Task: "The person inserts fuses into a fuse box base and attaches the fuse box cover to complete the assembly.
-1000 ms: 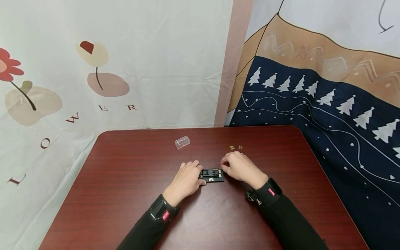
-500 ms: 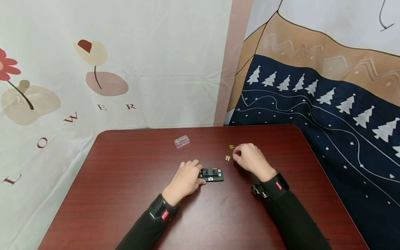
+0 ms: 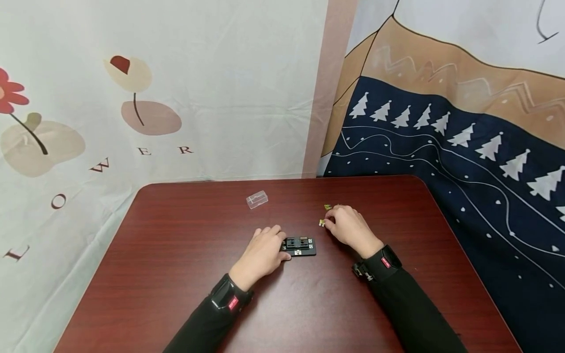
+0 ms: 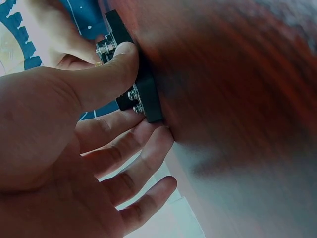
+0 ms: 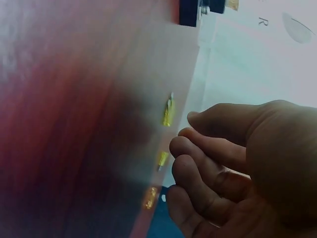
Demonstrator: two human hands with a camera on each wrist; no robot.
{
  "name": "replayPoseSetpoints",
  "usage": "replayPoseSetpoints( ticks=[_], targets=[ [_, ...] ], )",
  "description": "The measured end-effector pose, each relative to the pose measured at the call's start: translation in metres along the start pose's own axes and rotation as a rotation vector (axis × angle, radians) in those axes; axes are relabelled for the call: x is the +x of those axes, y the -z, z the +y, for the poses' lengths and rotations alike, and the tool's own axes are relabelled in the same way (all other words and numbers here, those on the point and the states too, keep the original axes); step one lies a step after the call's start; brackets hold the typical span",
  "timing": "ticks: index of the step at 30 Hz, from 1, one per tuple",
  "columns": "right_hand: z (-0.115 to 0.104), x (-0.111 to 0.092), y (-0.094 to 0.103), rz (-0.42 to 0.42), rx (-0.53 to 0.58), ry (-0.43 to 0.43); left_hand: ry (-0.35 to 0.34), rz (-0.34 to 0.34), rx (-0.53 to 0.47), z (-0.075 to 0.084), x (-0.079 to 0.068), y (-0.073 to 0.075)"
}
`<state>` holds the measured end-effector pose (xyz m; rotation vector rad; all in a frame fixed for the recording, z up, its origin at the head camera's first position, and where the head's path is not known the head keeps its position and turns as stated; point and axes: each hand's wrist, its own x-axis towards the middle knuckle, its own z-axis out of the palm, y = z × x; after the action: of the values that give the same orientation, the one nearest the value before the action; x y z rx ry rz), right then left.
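Note:
My left hand [image 3: 261,249] grips the left end of a black fuse holder [image 3: 304,246] on the table, thumb on the near side and fingers on the far side. Screws and metal terminals show on the black fuse holder [image 4: 146,94] in the left wrist view. My right hand [image 3: 348,226] is beyond its right end, fingers loosely curled and nothing between them. A yellow blade fuse [image 5: 168,111] with two metal prongs lies just ahead of its thumb and index fingertips. Nearby are another yellow fuse [image 5: 162,159] and an orange-tinted one [image 5: 151,198].
A clear plastic cover [image 3: 257,199] lies near the back edge of the reddish-brown table [image 3: 176,274]. Behind the table hang a pale flower-print cloth [image 3: 243,98] and a dark blue cloth [image 3: 397,157] with white trees.
My right hand has moved from the fuse holder's right end to the back right, then slightly left toward the nearer fuse. That fuse appears on the table since the first frame. My left hand stays still.

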<state>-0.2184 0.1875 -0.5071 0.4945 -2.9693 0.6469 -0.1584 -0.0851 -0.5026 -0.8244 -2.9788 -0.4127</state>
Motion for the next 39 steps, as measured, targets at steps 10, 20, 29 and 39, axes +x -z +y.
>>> replayPoseSetpoints(
  ticks=[10,20,29,39],
  targets=[
    [-0.0001,-0.0014,-0.0081,-0.003,-0.001,0.024,-0.008,0.006,0.003,-0.0018,0.0005,-0.0019],
    [-0.0034,-0.0013,-0.0073,-0.019,-0.031,0.001,0.004,-0.010,0.003,-0.0017,0.0004,-0.0028],
    [-0.0075,-0.0035,-0.0036,-0.022,-0.052,0.013,0.008,-0.015,-0.003,-0.0009,0.0006,-0.0023],
    [-0.0082,-0.0037,-0.0024,-0.035,-0.042,0.000,0.013,-0.015,-0.003,0.0001,0.0008,-0.0027]
  ],
)
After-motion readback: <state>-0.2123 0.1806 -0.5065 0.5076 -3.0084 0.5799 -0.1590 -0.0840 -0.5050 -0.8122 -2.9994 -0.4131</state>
